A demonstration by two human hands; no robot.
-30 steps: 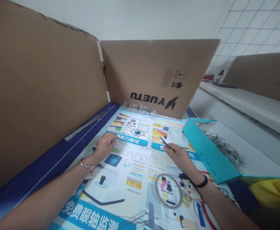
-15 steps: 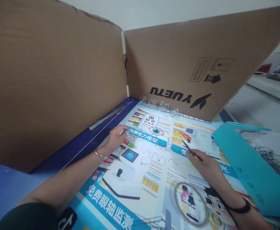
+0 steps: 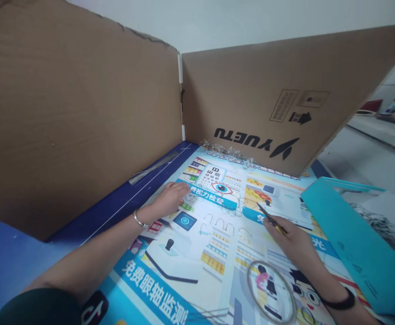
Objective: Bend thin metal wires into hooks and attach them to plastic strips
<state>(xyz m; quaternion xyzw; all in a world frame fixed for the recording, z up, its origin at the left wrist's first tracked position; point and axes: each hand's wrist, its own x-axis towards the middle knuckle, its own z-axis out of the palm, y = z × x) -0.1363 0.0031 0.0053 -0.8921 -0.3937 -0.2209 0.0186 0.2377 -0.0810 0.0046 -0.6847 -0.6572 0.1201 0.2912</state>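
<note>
Right fingers (image 3: 272,229) curled around pointed tool (image 3: 269,216) | left hand (image 3: 171,198) palm-down, curled

right hand (image 3: 289,238): holds pointed tool (image 3: 272,220) | left hand (image 3: 171,198): over printed sheet (image 3: 197,253) | wire coil (image 3: 249,280): on sheet

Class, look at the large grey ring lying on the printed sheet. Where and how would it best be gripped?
Probably by the left part of its rim, pinched from above and the left. The ring appears to lie flat, its band thin and its centre open, so thumb and fingers could straddle the band. The right hand and its forearm crowd the other side.
</note>
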